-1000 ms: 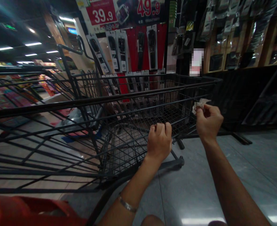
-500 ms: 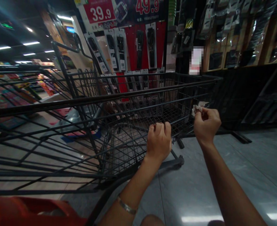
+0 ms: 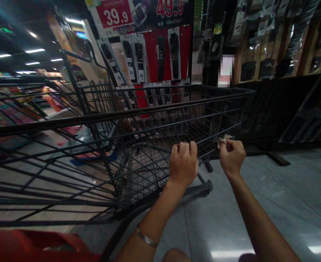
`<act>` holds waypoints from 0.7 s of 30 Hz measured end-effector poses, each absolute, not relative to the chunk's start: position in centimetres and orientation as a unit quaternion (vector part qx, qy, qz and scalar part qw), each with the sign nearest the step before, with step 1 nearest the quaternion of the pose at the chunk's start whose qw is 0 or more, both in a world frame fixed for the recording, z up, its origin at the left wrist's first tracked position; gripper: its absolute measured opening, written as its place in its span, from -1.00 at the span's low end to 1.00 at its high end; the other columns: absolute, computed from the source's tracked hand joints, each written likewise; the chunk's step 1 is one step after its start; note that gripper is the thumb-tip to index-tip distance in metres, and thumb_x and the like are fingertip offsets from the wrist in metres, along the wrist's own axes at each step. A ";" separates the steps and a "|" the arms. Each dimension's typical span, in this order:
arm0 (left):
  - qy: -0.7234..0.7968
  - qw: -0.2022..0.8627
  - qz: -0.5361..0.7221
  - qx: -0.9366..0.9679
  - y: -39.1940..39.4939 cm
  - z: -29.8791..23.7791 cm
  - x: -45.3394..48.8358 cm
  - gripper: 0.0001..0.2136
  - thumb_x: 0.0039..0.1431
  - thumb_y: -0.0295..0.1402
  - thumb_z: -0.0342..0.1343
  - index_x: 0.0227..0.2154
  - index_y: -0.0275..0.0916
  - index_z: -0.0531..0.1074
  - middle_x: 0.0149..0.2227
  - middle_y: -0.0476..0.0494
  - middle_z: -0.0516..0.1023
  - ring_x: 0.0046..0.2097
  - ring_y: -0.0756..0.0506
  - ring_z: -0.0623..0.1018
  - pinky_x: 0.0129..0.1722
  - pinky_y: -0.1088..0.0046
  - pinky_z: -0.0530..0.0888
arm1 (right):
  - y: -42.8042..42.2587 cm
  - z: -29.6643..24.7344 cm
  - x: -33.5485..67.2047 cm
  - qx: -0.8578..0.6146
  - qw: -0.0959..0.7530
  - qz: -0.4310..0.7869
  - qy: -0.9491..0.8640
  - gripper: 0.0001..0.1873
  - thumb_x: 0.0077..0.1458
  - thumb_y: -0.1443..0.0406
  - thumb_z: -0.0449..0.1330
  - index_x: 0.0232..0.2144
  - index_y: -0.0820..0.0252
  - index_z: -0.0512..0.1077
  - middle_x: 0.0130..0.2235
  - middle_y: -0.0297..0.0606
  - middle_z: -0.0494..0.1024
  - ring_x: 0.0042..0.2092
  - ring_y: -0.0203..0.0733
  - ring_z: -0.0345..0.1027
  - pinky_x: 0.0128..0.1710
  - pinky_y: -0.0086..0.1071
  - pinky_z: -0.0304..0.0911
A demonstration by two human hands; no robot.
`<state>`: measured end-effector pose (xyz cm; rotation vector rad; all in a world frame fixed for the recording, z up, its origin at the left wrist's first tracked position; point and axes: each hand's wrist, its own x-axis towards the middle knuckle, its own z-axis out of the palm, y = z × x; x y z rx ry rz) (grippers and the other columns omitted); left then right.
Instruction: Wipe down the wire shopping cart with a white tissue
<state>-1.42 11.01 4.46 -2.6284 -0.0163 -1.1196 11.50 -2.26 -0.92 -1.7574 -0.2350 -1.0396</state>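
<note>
A dark wire shopping cart [image 3: 149,109] stands across the view in front of me. My left hand [image 3: 183,162], with a metal bangle [image 3: 146,238] on its wrist, is closed around a wire of the cart's near side. Farther right, my right hand [image 3: 232,156] pinches a crumpled whitish tissue [image 3: 222,141] between thumb and fingers. The tissue is at the cart's front end, by the side wires; whether it touches them I cannot tell.
A red plastic object [image 3: 40,243] is at the lower left. Behind the cart, packaged goods [image 3: 138,58] hang on a display under price signs [image 3: 114,16]. Grey floor tiles [image 3: 286,203] lie to the right. A blue-edged item [image 3: 92,160] shows through the wires.
My right hand has moved down and slightly left with the tissue. My left hand keeps its grip in the same place on the cart.
</note>
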 end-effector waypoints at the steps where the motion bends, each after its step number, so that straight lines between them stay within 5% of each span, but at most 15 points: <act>1: -0.007 0.142 -0.385 -0.912 11.0 4.5 -1.4 -0.63 0.12 -0.35 0.04 -0.01 -0.38 0.29 -0.26 -0.21 0.45 -0.13 -0.18 0.37 -0.10 0.21 0.31 | -2.6 -0.7 11.4 -0.738 0.516 -0.424 -0.097 -0.84 -0.02 0.24 0.16 -0.51 0.23 0.42 -0.51 -0.35 0.31 -0.45 -0.24 0.21 -0.39 -0.32 0.17; 11: -0.004 0.143 -0.379 -0.914 10.9 4.4 -1.6 -0.62 0.14 -0.36 0.01 0.01 -0.37 0.27 -0.24 -0.24 0.45 -0.11 -0.19 0.37 -0.09 0.21 0.31 | -3.3 6.2 10.2 -0.680 0.542 -0.489 -0.074 -0.84 0.03 0.21 0.20 -0.42 0.21 0.46 -0.42 -0.31 0.36 -0.40 -0.24 0.24 -0.38 -0.33 0.19; 21: -0.005 0.145 -0.380 -0.913 10.9 4.4 -1.6 -0.62 0.14 -0.35 0.02 0.02 -0.37 0.27 -0.23 -0.23 0.45 -0.10 -0.19 0.37 -0.09 0.22 0.30 | -1.6 4.5 11.4 -0.682 0.535 -0.488 -0.101 -0.87 0.06 0.27 0.15 -0.42 0.22 0.45 -0.41 -0.30 0.35 -0.38 -0.25 0.23 -0.36 -0.34 0.20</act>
